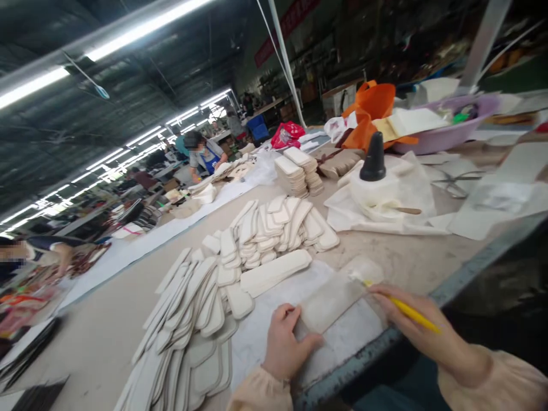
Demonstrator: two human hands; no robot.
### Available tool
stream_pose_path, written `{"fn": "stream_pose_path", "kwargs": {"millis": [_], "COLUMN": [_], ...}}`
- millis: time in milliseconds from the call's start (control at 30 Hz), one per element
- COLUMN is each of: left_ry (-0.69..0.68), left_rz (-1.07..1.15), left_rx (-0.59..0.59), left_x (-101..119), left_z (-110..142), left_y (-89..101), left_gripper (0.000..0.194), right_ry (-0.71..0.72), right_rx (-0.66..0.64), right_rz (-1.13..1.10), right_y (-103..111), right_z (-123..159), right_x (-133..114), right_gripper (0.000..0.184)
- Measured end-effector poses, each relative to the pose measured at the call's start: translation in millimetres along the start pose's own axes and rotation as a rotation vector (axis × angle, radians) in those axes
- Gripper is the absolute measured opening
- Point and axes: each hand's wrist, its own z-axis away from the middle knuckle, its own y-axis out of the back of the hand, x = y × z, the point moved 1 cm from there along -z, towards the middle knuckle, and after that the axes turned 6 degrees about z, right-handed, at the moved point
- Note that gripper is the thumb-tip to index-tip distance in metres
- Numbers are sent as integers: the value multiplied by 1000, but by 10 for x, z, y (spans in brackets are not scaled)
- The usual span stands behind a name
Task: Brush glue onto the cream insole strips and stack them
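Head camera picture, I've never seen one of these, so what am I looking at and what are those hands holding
No machine here: these are a person's bare hands, seen from a camera worn on the head. The left hand rests against a pale, flat rectangular sheet. The right hand grips a yellow-handled tool, perhaps a brush, its tip at that sheet. On the beige worktable lie overlapping cream round-cornered pieces; beyond stand a black cone-shaped object and a lilac plastic basin.

Orange bag beside lilac basin; ceiling tube lit.
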Motion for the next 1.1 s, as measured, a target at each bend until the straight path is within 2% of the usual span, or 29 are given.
{"fn": "stream_pose_path", "kwargs": {"millis": [100, 167, 267, 367, 533, 667, 900, 1100], "left_ry": [19, 23, 8, -28, -85, -98, -126, -174], "left_rz": [-23, -90, -178, -236, -268, -269, -207, -174], "left_rx": [-91, -63, -21, -98, -326, -414, -440, -371], "left_x": [-101, -234, -466, -661, -870, -988, -1101, -1023], "left_z": [-129, -290, -611, -929, -1222, -1303, -1345, -1320], "left_y": [222, 418, 696, 857, 889, 884, 919, 968], "left_gripper": [53, 43, 34, 35, 32, 30, 33, 21], "right_ry": [-194, -284, -278, -221, -206, -199, -177, -173], "right_rx": [207, 277, 323, 337, 344, 320, 274, 265], "right_rz": [-24, -35, -66, -101, -114, -84, -85, -105], "right_y": [148, 205, 209, 180, 171, 152, 99, 98], "right_z": [-29, -28, -4, 12, 19, 48, 45, -10], "right_x": [122, 160, 157, 129, 148, 227, 235, 81], "right_gripper": [26, 30, 29, 23, 19, 20, 20, 20]}}
